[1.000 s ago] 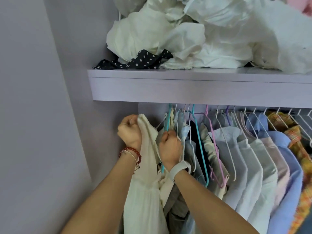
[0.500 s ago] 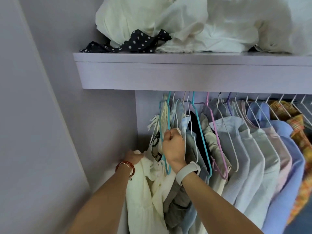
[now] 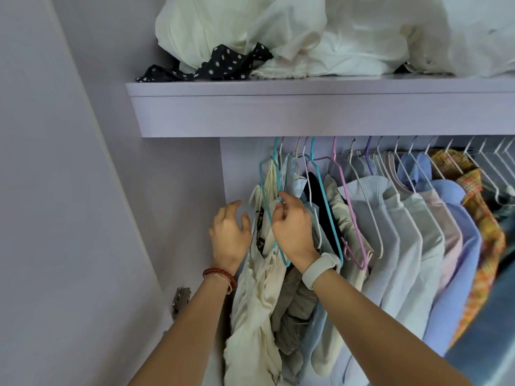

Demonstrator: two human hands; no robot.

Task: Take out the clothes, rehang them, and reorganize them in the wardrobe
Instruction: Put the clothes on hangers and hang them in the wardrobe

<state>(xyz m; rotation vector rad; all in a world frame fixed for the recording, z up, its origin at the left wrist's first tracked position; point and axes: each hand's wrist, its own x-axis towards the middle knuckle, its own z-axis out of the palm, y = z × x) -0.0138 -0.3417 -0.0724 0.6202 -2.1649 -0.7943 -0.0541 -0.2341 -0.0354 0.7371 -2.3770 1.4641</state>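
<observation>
Reaching up from the bottom of the frame, both forearms head into the wardrobe. The left hand (image 3: 230,232) sits left of centre with its fingers spread and relaxed, gripping nothing, just beside the cream garment (image 3: 256,307) that hangs at the far left end of the row; whether it actually touches the cloth, I can't tell. There's a red bead bracelet (image 3: 220,275) on that wrist. The right hand (image 3: 292,229), near the middle of the frame, has its fingers curled in and pinching the teal hanger (image 3: 267,207) that the cream garment hangs on, up near the shoulder. A white watch band (image 3: 319,270) sits on that wrist.

Lower left, there's a metal hinge (image 3: 180,299) on the wardrobe's side panel.

Going further back and right, the row of hanging shirts (image 3: 404,232) fills the centre and right side: greyish and pale ones, a pink one, blue ones, then an orange plaid shirt (image 3: 485,224) at the right edge. They're on white, pink, purple and teal hangers packed close together, hooks going up under the lilac shelf (image 3: 306,115).

On top of that shelf, across the upper part of the frame, there's a heap of white clothes (image 3: 320,37) with a black polka-dot piece (image 3: 220,64) poking out at its left.
</observation>
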